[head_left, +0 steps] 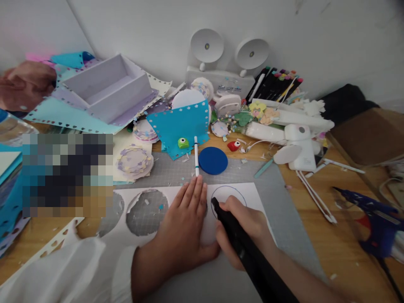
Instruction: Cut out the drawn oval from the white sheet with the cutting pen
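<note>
My left hand point(184, 223) lies flat on the white paper point(249, 191), fingers stretched out. My right hand point(248, 229) is wrapped round a long black handheld tool point(240, 248); its exact kind is unclear. The tool's narrow tip is at the left side of a blue drawn circle point(226, 186) on the paper. To the left of my left hand, round holes point(147, 212) with rough edges show the grey cutting mat point(271, 181) beneath. A blue disc point(213, 160) and a white marker point(196, 156) lie just beyond the paper.
A blue glue gun point(375, 223) stands at the right. At the back are a lilac box point(109, 86), black markers point(277, 84), a twin-head lamp point(221, 78) and paper decorations point(135, 162). A white device point(299, 147) with cables and a brown box point(369, 134) are on the right.
</note>
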